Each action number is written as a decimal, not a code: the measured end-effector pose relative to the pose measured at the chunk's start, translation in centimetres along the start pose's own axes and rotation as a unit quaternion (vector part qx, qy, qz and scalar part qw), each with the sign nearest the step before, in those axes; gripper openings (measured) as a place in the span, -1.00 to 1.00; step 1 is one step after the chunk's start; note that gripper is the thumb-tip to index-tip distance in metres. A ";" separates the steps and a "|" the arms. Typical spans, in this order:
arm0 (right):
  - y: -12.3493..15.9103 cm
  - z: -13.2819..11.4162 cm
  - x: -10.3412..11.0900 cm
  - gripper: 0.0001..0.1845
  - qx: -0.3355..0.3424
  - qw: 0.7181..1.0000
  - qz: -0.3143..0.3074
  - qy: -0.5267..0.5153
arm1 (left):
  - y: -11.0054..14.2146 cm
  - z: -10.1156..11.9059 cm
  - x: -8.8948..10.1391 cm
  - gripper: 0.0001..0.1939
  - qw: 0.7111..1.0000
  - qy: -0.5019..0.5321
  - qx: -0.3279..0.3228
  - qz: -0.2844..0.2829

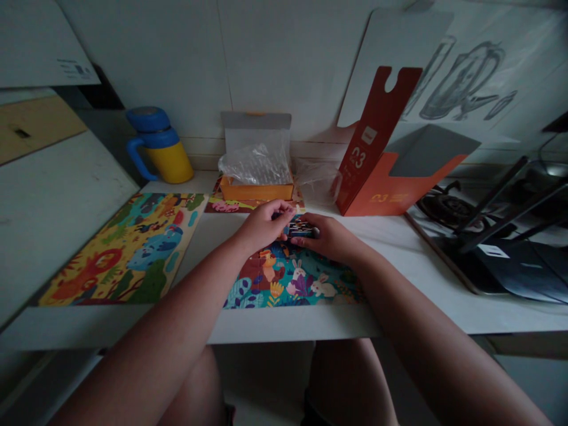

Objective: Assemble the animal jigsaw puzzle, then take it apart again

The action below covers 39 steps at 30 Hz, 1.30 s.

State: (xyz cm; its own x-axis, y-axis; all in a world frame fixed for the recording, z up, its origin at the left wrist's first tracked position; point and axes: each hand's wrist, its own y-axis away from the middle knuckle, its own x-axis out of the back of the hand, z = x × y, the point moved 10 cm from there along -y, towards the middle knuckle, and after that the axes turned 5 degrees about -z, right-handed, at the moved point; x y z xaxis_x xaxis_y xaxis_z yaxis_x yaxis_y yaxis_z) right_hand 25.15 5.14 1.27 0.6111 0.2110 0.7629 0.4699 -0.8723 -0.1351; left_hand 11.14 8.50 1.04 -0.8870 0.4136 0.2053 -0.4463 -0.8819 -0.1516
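Close together, my two hands meet over the far part of a teal animal picture [270, 287], flat like a puzzle, with rabbits and a fox-like animal. My left hand [266, 225] has its thumb and fingers pinched together; what is in them, if anything, is too small to make out. My right hand [331, 236] curls around a small dark bundle with pale lines [302, 228], its thumb on the near side. The left fingertips are right beside this bundle. Palms and fingers hide part of it and the picture's far edge.
A yellow animal picture [133, 248] lies to the left, near a blue and yellow jug [162, 145]. Behind my hands are an open orange box [257, 192] with clear plastic wrap [257, 165] and another picture partly under it. Right: a tall orange box [377, 183], a gas stove [448, 207], a black router-like device [523, 260].
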 end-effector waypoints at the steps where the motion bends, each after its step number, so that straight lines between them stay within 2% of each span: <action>1: 0.0 -0.1 0.0 -0.53 0.003 1.000 -0.005 0.018 | 0.0 -0.2 0.1 -0.68 1.000 0.006 0.007 0.004; 7: 0.1 -0.6 0.4 -0.61 0.009 0.998 -0.002 0.065 | 0.2 -1.2 0.9 -0.83 0.987 0.135 0.073 0.053; 9: 0.1 -0.3 0.6 -0.64 -0.008 0.997 0.002 0.080 | 0.1 -1.5 1.4 -0.82 0.988 0.122 0.072 0.069; 12: 0.2 0.1 0.8 -0.64 -0.026 0.996 0.009 0.081 | -0.3 -1.4 2.2 -0.77 0.994 0.055 0.032 0.094; 15: 0.2 0.5 0.8 -0.60 -0.031 0.998 0.014 0.044 | -0.7 -1.4 1.9 -0.70 0.996 0.040 -0.007 0.077; 17: 0.2 0.7 0.9 -0.55 -0.030 0.999 0.025 0.000 | -0.9 -1.6 1.5 -0.72 0.997 0.046 -0.013 0.058; 23: 0.3 1.4 2.4 -0.33 -0.054 0.991 0.113 -0.037 | -0.7 -1.9 -0.6 -0.84 0.999 0.033 -0.005 -0.014; 26: 0.2 1.4 2.4 -0.28 -0.048 0.991 0.110 -0.060 | -0.4 -1.8 -1.2 -0.84 0.999 0.029 0.002 -0.031; 28: 0.2 1.2 2.2 -0.33 -0.038 0.992 0.096 -0.073 | -0.3 -1.5 -1.1 -0.84 0.999 0.026 -0.002 -0.027; 34: 0.3 1.6 1.5 -0.46 -0.060 0.993 0.075 -0.071 | -0.6 -0.3 -0.4 -0.76 0.995 -0.094 -0.029 0.010; 37: 0.5 2.7 2.5 -0.52 -0.103 0.987 0.115 -0.032 | -0.3 0.6 -0.1 -0.79 0.983 -0.182 -0.033 0.019; 39: 1.0 3.7 3.7 -0.54 -0.138 0.978 0.157 -0.005 | 0.1 1.3 -0.5 -0.93 0.960 -0.277 -0.038 -0.013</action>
State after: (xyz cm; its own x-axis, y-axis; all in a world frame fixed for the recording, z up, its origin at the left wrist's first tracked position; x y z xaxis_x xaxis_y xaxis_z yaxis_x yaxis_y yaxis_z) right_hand 30.18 6.67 1.61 0.7047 -0.0834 0.7045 0.0687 -0.9804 -0.1848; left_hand 11.69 7.89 2.12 -0.6859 0.2333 0.6893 -0.4936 -0.8452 -0.2051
